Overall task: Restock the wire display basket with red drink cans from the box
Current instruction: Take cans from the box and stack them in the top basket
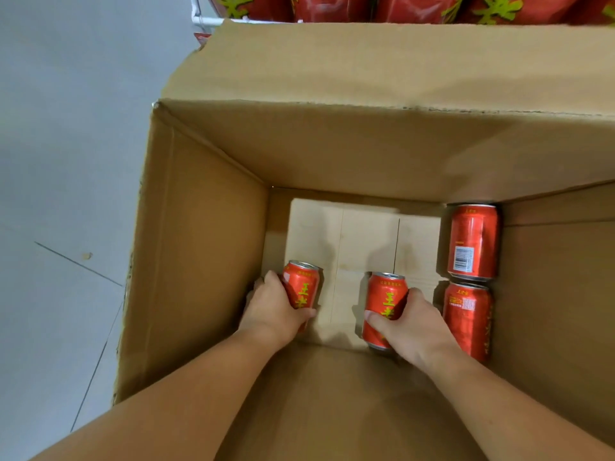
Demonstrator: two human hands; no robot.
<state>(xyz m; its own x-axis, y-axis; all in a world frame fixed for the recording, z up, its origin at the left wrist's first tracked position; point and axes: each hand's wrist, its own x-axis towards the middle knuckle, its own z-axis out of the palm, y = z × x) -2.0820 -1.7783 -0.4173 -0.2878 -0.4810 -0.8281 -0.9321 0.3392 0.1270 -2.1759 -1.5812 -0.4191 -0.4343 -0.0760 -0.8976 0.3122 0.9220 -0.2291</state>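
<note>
Both my arms reach down into a large open cardboard box [199, 247]. My left hand [274, 309] grips a red drink can [304, 287] with yellow characters near the box's bottom left. My right hand [411, 327] grips a second red can [386, 301] in the middle. Two more red cans lie along the right wall, one farther [472, 242] and one nearer [467, 319]. At the top edge, the white wire display basket [213, 19] holds several red cans [412, 8].
A pale cardboard sheet [362, 234] covers the box floor. The box's far flap [382, 61] is folded out toward the basket. Grey tiled floor [66, 161] lies to the left of the box.
</note>
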